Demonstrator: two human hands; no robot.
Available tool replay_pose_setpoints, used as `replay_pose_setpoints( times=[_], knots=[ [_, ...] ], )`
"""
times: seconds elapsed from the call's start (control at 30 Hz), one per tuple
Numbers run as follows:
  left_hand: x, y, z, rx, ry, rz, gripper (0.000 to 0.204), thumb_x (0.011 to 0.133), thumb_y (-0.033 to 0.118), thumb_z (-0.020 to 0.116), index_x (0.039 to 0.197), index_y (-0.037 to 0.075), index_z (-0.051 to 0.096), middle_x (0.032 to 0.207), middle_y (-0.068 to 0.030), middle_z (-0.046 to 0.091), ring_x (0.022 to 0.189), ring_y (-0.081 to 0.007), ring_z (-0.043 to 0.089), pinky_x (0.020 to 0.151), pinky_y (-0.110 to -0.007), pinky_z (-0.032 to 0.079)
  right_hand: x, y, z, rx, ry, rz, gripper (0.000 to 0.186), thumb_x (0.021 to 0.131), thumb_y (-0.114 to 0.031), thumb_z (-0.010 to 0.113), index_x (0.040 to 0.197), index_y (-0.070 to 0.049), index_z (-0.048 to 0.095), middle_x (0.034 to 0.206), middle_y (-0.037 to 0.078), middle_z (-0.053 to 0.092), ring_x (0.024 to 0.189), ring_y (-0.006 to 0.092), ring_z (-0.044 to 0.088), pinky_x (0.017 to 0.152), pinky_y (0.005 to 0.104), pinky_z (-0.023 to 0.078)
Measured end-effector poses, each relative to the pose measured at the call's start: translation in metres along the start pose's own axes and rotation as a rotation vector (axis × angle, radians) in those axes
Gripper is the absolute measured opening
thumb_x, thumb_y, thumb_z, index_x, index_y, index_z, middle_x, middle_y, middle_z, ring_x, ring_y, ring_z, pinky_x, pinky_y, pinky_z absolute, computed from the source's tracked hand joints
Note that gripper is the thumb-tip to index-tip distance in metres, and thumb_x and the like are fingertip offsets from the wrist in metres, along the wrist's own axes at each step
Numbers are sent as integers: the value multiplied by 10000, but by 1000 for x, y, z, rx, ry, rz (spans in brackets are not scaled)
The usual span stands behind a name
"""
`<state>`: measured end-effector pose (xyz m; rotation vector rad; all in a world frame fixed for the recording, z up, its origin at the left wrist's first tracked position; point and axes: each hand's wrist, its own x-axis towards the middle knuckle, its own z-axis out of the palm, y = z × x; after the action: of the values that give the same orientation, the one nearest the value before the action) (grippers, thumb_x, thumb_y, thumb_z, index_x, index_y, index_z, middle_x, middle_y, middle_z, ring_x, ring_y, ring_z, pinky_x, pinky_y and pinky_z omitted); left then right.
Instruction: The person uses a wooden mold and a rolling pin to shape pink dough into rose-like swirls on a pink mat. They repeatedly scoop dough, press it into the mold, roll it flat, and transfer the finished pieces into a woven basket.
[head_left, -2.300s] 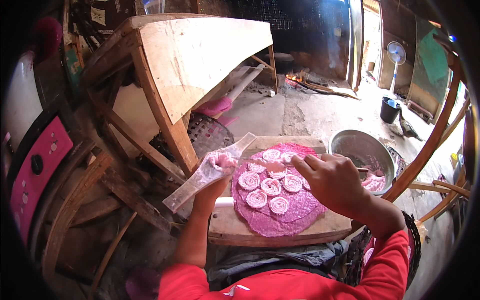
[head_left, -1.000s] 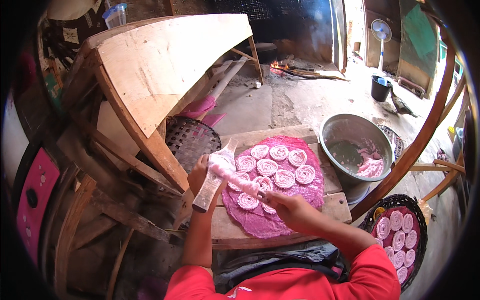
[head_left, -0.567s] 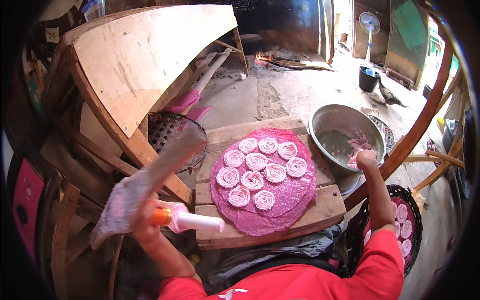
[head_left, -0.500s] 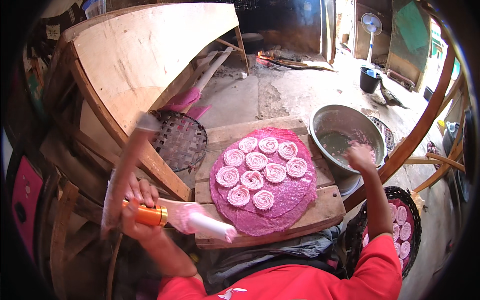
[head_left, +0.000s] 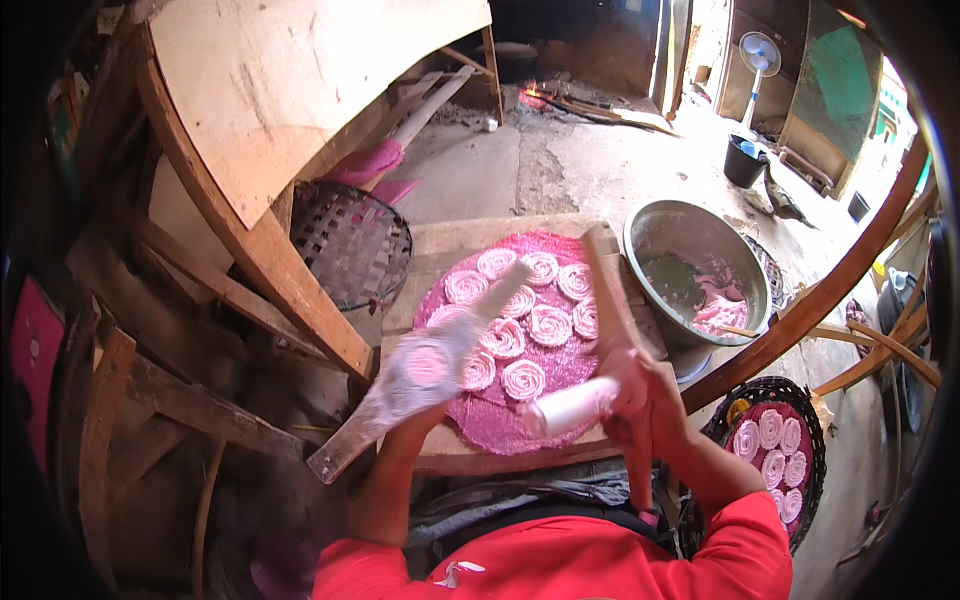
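Observation:
My left hand (head_left: 422,418), mostly hidden, holds a long wooden press handle (head_left: 355,432) with pink dough (head_left: 426,366) filling the round opening at its middle. My right hand (head_left: 640,395) is closed around a second wooden handle (head_left: 612,300) carrying a white cylindrical plunger (head_left: 572,406). Both tool parts are held apart above a round pink mesh cloth (head_left: 510,432) on a wooden board. Several piped pink dough swirls (head_left: 549,325) lie on the cloth, some covered by the tools. Motion blurs both hands.
A large metal basin (head_left: 640,245) with pink dough and a stick stands right of the board (head_left: 400,330). A dark basket (head_left: 815,440) with more swirls sits lower right. At left are a woven tray (head_left: 350,240) and a wooden frame (head_left: 250,255). A fire (head_left: 535,97) burns at the back.
My right hand has left the basin and taken the plunger handle. My left hand has moved right with the press handle, whose opening now shows pink dough. The gold cylinder is out of sight.

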<state>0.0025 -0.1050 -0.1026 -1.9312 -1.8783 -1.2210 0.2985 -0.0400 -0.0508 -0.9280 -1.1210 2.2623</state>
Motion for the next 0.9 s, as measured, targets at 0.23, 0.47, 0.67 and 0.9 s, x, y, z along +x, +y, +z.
replay_pose_setpoints(
  times=[0.23,0.47,0.67,0.9],
  knots=[
    [-6,52,-38,-452,-554,-37,370,808,396,710,998,82,671,799,-139,669,730,-269,689,655,-374,553,-16,-32,31,-1200,-49,-1015,853,817,-425,729,1406,45,329,1107,216,595,992,325,631,842,408,509],
    [-25,75,-23,-508,-1211,-42,424,876,346,649,1207,88,593,1035,-176,680,969,-345,662,880,-430,514,-32,-31,34,-1384,-285,-722,890,783,-438,770,1382,58,337,1177,278,559,988,430,624,829,458,515],
    [-68,87,38,-1082,-906,39,365,894,260,629,1191,51,581,1231,-174,569,1185,-313,541,998,-435,430,-25,-2,35,-1313,-223,-597,843,805,-467,735,1382,26,369,1125,275,592,993,432,624,846,476,498],
    [-19,76,35,-1097,-755,159,242,849,194,708,1012,32,633,887,-133,645,808,-247,633,706,-380,499,-28,-42,12,-418,-293,62,1117,767,-663,693,1496,40,223,1403,210,461,1284,238,477,1046,402,403]
  ],
)
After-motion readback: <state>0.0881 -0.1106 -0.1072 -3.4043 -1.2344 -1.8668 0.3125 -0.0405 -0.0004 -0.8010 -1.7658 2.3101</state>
